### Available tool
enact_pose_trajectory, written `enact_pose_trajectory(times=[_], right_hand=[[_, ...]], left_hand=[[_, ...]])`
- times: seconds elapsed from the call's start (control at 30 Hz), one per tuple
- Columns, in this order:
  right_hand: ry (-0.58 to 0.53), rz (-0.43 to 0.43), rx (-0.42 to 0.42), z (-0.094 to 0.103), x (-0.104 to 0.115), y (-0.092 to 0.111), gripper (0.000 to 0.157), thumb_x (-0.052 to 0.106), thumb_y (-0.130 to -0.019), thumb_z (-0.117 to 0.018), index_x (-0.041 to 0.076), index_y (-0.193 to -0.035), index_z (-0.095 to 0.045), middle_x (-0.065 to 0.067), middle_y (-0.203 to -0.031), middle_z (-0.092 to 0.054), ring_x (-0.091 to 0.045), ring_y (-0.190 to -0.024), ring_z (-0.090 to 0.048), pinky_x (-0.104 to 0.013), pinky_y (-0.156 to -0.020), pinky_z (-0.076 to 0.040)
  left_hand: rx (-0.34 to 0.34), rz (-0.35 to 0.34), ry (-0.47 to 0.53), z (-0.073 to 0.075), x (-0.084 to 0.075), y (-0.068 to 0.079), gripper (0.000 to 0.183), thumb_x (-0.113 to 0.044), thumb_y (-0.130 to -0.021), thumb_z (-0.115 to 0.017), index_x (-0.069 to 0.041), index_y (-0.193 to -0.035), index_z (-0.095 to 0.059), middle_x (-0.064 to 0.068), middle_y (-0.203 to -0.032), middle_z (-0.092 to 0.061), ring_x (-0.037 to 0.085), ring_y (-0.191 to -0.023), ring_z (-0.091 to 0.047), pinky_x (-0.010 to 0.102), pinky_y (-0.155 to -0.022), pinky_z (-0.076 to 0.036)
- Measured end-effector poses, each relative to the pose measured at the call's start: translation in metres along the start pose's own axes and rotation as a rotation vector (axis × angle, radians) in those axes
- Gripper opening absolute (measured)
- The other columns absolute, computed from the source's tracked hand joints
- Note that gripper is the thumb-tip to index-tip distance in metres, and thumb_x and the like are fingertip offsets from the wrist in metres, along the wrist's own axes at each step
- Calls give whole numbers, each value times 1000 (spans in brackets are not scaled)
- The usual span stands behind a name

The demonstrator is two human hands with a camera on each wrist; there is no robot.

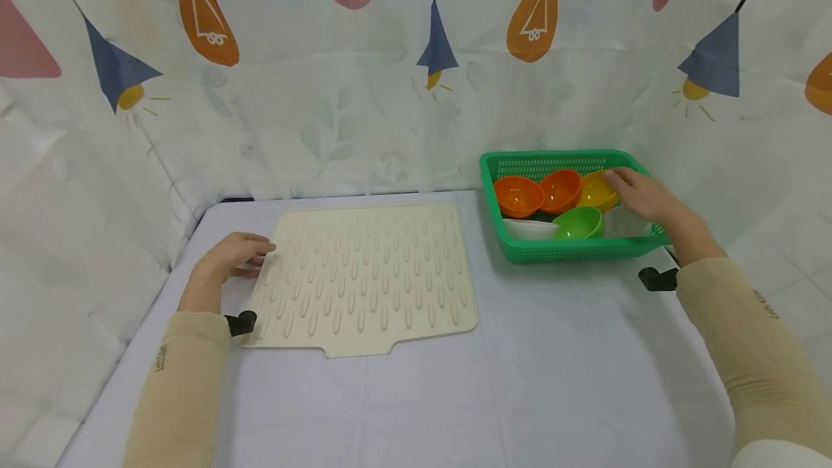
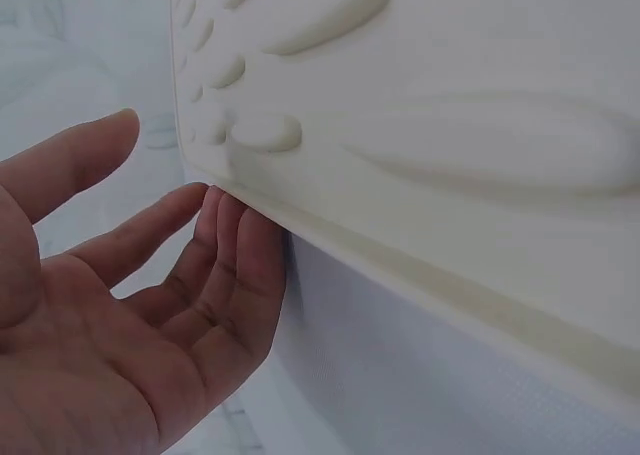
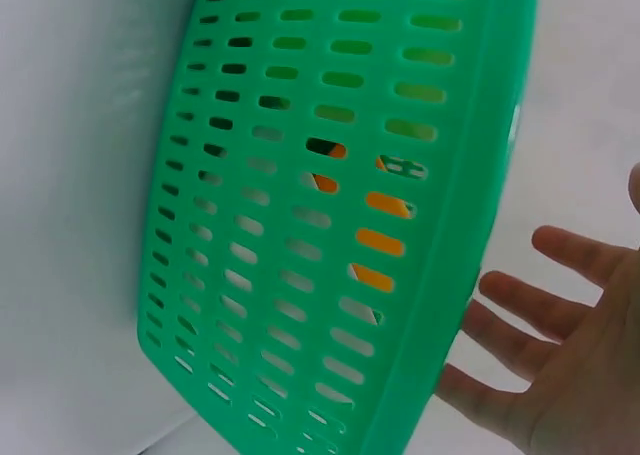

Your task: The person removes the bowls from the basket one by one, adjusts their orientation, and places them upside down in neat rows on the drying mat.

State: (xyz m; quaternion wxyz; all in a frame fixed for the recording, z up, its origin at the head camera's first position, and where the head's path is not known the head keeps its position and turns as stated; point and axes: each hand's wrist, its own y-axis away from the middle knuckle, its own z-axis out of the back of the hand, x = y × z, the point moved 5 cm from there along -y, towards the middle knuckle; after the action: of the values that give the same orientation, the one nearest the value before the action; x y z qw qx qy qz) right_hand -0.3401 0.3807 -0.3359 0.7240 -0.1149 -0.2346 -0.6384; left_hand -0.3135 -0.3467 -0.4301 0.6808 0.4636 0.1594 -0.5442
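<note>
Your hands: two, well apart, both with palm and fingers loosely opened out.
Left hand (image 1: 237,255): fingers slightly bent, tips at the mat's left edge, thumb standing free; you have no grip on it.
Right hand (image 1: 646,201): fingers spread, reaching over the basket's right rim beside the yellow bowl; you cannot tell whether they touch it.
Mat: one cream mat (image 1: 360,336), lying flat left of the basket, with rows of raised ovals and one tab on its near edge.
Basket: one green basket (image 1: 572,250), at the table's back right.
Bowls inside: two orange bowls (image 1: 518,196), one yellow bowl (image 1: 596,192), one green bowl (image 1: 581,224), one white bowl (image 1: 529,230).
Pale piece: one translucent item (image 1: 624,223) at the basket's front right, its kind unclear.
Backdrop: one printed sheet (image 1: 292,107) showing three blue lamps.
</note>
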Motion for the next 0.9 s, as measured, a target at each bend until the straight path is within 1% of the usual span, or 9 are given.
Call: enact_pose_trajectory(times=[0.1, 0.23, 0.33, 0.43, 0.53, 0.6, 0.67, 0.77, 0.9], right_hand=[[6, -38, 11, 5, -4, 3, 88, 62, -107, -14, -9, -159, -10, -41, -157, -19, -63, -140, -19, -75, -112, -16], [12, -80, 16, 10, -10, 6, 91, 64, -105, -11, -8, -160, -5, -40, -159, -11, -63, -143, -10, -75, -113, -11], [10, -105, 5, 15, -13, 9, 93, 66, -104, -10, -9, -159, -3, -40, -160, -7, -62, -144, -6, -74, -113, -9], [9, -130, -1, 18, -16, 12, 95, 67, -103, -8, -10, -159, -1, -41, -159, -7, -64, -143, -7, -76, -112, -10], [20, -159, -4, 19, -18, 16, 98, 68, -102, -7, -12, -157, -3, -44, -156, -12, -63, -135, -27, -76, -108, -23], [39, -169, -8, 19, -19, 17, 98, 67, -102, -9, -16, -155, -8, -46, -153, -18, -61, -123, -41, -73, -101, -36], [42, -185, -2, 18, -20, 19, 97, 64, -104, -13, -19, -152, -14, -47, -148, -24, -57, -111, -50, -67, -91, -47], [39, -198, 13, 16, -23, 20, 90, 57, -107, -26, -22, -148, -21, -48, -142, -29, -55, -105, -55, -58, -81, -57], [3, -231, 41, 12, -31, 17, 74, 39, -107, -43, -22, -146, -26, -47, -138, -32, -51, -100, -59, -50, -75, -61]], left_hand=[[2, -11, -4, 0, 2, -1, 66, -19, -104, -57, 14, -153, -29, 30, -144, -43, 35, -120, -51, 39, -92, -55], [12, -38, -6, 1, 6, -5, 65, -3, -99, -59, 15, -153, -29, 33, -147, -41, 31, -115, -56, 36, -89, -57], [20, -57, -1, 1, 9, -7, 69, 5, -94, -61, 16, -153, -27, 35, -150, -38, 28, -112, -58, 34, -87, -57], [20, -64, 4, 2, 11, -7, 73, 8, -91, -63, 14, -153, -27, 34, -151, -36, 27, -110, -59, 32, -84, -57], [23, -74, 3, 3, 12, -6, 74, 9, -89, -64, 14, -154, -27, 34, -151, -35, 28, -110, -58, 32, -84, -57], [26, -77, 6, 3, 12, -5, 74, 10, -89, -64, 14, -154, -27, 34, -151, -35, 28, -111, -58, 32, -85, -57], [29, -84, 1, 3, 12, -5, 74, 9, -89, -64, 14, -154, -27, 34, -151, -35, 28, -111, -57, 32, -86, -57], [30, -85, 3, 3, 12, -5, 74, 9, -90, -65, 13, -154, -28, 33, -150, -36, 27, -111, -58, 32, -86, -57], [28, -84, 5, 3, 13, -5, 74, 8, -89, -66, 13, -154, -28, 33, -150, -37, 27, -110, -59, 33, -86, -57]])
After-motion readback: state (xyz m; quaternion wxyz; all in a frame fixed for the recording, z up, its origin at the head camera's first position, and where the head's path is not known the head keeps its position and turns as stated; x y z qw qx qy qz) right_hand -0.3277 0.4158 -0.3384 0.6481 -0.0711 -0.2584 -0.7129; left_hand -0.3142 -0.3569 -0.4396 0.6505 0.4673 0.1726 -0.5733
